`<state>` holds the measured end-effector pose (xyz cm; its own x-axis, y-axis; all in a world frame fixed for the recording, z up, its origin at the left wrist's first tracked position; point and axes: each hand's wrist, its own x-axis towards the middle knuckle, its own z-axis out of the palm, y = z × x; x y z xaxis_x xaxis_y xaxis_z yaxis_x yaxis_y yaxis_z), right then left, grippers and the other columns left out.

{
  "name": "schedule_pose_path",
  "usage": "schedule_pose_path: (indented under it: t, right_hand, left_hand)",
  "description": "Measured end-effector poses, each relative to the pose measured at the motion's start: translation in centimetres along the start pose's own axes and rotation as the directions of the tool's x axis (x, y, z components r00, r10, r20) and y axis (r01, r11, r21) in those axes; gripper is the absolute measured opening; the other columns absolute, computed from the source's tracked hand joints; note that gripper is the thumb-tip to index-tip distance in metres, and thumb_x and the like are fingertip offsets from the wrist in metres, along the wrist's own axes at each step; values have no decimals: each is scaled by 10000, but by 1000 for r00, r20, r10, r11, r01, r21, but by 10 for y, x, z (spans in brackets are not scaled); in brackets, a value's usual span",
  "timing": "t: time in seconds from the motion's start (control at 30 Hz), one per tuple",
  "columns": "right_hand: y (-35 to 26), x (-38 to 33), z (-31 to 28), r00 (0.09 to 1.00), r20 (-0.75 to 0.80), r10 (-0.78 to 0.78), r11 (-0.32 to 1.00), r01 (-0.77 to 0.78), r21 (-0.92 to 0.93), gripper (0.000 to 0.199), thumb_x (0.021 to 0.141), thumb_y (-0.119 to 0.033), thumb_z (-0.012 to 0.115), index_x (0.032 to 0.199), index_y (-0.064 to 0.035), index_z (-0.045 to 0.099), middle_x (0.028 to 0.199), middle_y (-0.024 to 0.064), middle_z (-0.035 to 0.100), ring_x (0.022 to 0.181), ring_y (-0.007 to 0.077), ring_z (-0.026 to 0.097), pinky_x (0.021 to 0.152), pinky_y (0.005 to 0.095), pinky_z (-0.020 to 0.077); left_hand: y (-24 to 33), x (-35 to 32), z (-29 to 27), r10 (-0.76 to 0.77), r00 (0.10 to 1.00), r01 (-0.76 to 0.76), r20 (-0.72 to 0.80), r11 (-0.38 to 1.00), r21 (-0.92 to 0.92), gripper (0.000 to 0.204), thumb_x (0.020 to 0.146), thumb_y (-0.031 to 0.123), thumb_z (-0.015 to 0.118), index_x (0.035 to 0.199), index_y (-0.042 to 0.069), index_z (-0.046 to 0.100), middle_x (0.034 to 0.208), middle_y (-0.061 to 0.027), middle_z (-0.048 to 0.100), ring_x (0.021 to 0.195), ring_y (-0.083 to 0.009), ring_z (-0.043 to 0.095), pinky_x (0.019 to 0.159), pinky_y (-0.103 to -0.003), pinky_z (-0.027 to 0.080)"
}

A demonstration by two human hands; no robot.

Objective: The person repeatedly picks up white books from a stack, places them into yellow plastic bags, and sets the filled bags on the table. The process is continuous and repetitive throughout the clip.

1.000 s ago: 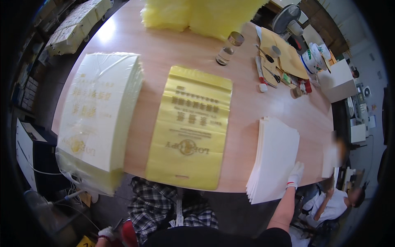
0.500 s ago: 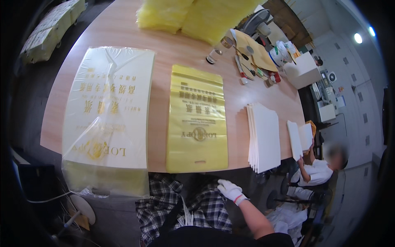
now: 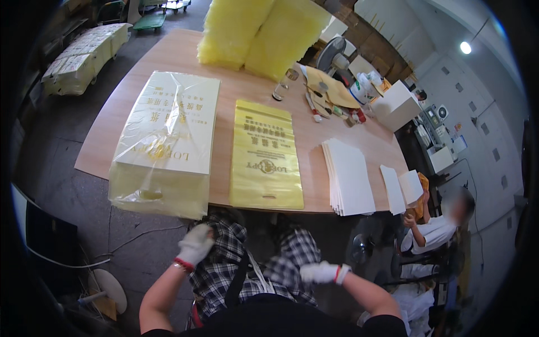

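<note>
My left hand (image 3: 196, 245), in a white glove with a red cuff, is over my left thigh with its fingers curled in. Whether anything is inside them is hidden. Over my other thigh is my right hand (image 3: 318, 273), gloved the same way; its fingers are smeared. Both hands are apart from the table. Beyond the left hand, a tall stack of pale paper in a clear plastic bag (image 3: 163, 135) overhangs the table's near edge. A flat pile of printed yellow plastic bags (image 3: 266, 154) lies beside it, and a fanned stack of white sheets (image 3: 349, 177) farther right.
Big yellow bundles (image 3: 264, 39) stand at the table's far side. A glass bottle (image 3: 285, 84), a fan (image 3: 331, 55) and a white box (image 3: 397, 105) are toward the back right. A co-worker (image 3: 441, 224) sits at the right end. A loaded cart (image 3: 84, 59) stands at the far left.
My left hand has come into view over my left thigh. The right hand has moved slightly lower. The view has shifted, showing more floor at the left.
</note>
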<state>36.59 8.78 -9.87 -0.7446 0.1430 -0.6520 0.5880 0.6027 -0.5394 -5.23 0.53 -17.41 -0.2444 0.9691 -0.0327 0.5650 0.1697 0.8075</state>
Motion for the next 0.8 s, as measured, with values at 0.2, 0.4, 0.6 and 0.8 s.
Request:
schedule_pose_path:
  t: [0.2,0.4,0.6,0.8]
  right_hand:
    - [1,-30,20,837,-478,265,759,125,639,206,868,-194,474,1005,-50,529,960,96,573,832,199,576,735,306,475]
    - [159,2,26,55,-675,735,647,241,724,404,874,-259,543,1204,-43,455,1087,117,570,945,213,570,831,314,460]
    - [186,16,-4,326,-607,725,595,148,790,524,860,-377,523,1263,-60,412,1140,114,560,1013,251,541,888,352,419]
    - [160,27,-19,319,-663,677,705,-24,708,487,857,-330,491,1267,-79,416,1158,130,551,1036,271,533,893,363,418]
  left_hand:
    - [105,21,95,152,904,-137,399,988,-66,458,774,343,530,1148,79,498,1178,-155,508,1077,-329,507,866,-410,429]
    - [116,81,228,-123,819,195,560,978,-70,865,731,546,569,1325,-31,318,1323,-259,382,1238,-383,362,1012,-367,321]
    - [116,103,220,174,735,117,655,920,-375,363,818,354,584,948,16,571,837,-124,612,798,-241,586,697,-358,451]
    - [212,129,165,315,707,332,633,641,-691,290,801,217,617,989,-3,598,904,-58,626,860,-176,559,798,-308,425]
